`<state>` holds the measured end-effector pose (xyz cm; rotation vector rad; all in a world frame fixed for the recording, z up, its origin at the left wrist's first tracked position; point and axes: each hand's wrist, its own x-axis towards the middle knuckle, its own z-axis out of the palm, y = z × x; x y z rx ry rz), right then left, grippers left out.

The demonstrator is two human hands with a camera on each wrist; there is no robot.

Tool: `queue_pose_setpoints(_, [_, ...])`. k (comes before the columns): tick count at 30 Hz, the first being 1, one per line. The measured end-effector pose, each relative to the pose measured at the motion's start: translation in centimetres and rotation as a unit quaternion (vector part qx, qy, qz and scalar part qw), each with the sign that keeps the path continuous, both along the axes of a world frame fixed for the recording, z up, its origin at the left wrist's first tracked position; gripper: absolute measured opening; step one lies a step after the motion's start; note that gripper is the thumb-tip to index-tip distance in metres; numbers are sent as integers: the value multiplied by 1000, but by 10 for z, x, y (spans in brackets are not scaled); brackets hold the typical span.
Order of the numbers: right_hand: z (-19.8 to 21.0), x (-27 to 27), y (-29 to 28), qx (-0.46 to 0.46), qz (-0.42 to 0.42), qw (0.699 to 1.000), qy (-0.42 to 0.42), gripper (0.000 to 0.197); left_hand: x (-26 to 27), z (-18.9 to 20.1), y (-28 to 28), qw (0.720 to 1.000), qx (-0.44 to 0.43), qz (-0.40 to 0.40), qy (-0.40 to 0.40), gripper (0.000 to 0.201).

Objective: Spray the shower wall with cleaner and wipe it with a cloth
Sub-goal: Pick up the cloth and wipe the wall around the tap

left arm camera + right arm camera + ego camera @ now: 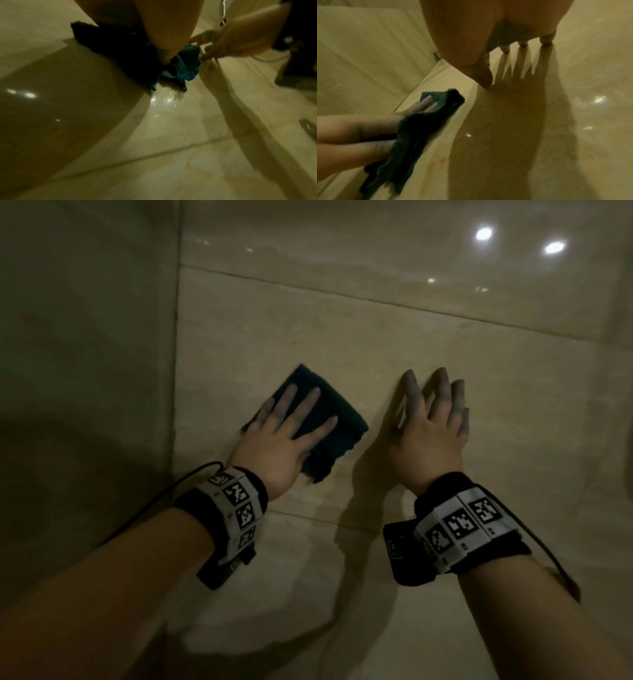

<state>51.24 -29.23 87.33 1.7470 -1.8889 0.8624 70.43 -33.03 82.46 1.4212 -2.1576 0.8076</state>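
Hands of a person reach forward to a glossy beige tiled shower wall, seen from a head camera looking down the forearms. At far left a side wall meets it in a corner. Next, the left hand, fingers straight and spread, presses a folded dark teal cloth flat against the tile, just beside that corner. To its right, near the cloth but apart from it, the right hand is open and holds nothing, fingertips on the bare tile. Both wrists wear black bands with printed square markers. No spray bottle shows. The cloth looks soft, light and limp, probably damp; it likely handles best under a flat palm, since its loose lower edge droops.
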Motion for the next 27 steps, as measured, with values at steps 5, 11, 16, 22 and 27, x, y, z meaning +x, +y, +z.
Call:
queue_pose_setpoints(5, [3, -3, 1, -7, -8, 1000, -14, 71, -1, 2, -1, 999, -12, -28, -22, 61])
queue_pose_setpoints(11, [-13, 13, 2, 19, 1, 1000, -9, 66, 22, 47, -6, 999, -46, -28, -10, 60])
queue_pose_setpoints(16, [-8, 14, 2, 13, 9, 1000, 14, 71, 27, 53, -11, 997, -74, -27, 11, 61])
queue_pose_setpoints(22, [1, 13, 15, 6, 38, 999, 11, 70, 54, 8, -10, 999, -47, 10, 2, 62])
queue_pose_setpoints(27, [7, 34, -3, -14, 66, 996, 58, 68, 56, -7, -13, 999, -38, 19, 17, 64])
